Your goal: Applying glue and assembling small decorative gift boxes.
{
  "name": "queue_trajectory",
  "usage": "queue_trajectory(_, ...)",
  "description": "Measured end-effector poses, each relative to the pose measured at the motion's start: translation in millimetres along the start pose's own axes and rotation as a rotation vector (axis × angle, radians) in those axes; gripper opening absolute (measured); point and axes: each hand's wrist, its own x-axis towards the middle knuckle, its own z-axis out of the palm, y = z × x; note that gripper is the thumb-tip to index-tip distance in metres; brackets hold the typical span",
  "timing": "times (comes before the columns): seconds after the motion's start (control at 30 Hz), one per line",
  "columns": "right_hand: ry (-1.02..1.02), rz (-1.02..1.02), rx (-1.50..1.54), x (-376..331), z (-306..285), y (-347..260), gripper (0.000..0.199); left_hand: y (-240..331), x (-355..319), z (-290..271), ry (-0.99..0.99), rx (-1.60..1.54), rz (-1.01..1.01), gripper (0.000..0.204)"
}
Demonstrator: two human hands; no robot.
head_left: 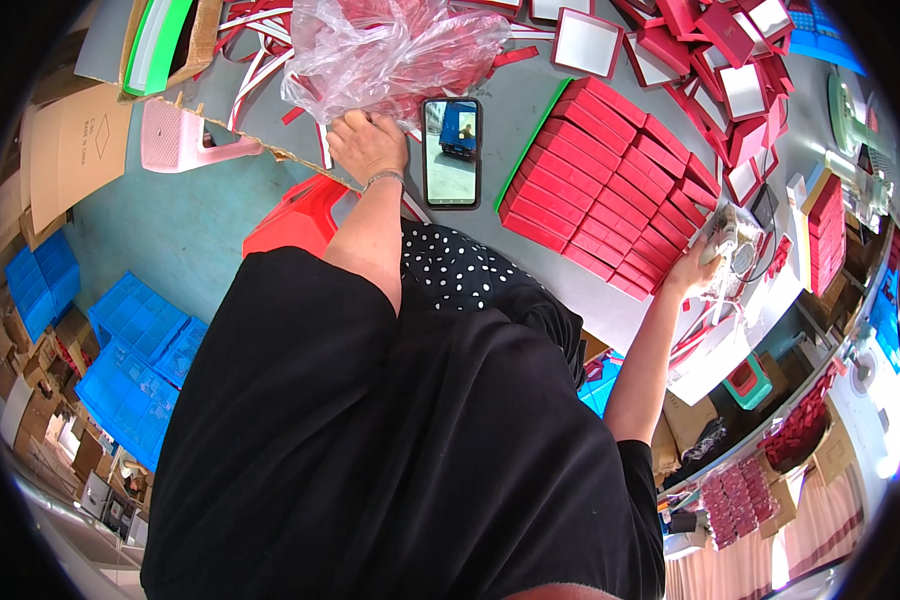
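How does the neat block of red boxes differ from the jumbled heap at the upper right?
The neat block is packed in rows, while the jumbled heap lies at mixed angles. The neat block shows red faces; the jumbled heap also shows white insides. Both are red and on the grey table.

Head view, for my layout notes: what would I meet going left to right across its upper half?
Pink plastic item, left hand, phone, block of red boxes, smaller red stack.
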Motion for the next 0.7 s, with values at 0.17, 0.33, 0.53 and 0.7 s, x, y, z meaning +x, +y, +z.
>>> queue_trajectory(0.17,0.000,0.002,0.012,-0.5,-0.1,0.0,0.038,0.7,-0.2,-0.9,-0.003,-0.006,-0.002,0.026)
queue_trajectory(0.33,0.006,0.015,0.004,-0.3,-0.1,0.0,0.039,-0.1,-0.4,-0.1,-0.005,-0.013,-0.005,0.026)
queue_trajectory(0.53,0.018,-0.005,0.017,-0.3,0.5,0.9,0.040,0.7,-0.2,-0.6,-0.004,-0.012,0.001,0.027)
queue_trajectory(0.7,0.025,-0.031,-0.026,0.9,1.0,2.8,0.040,0.1,0.0,-0.5,-0.011,-0.003,-0.003,0.027)
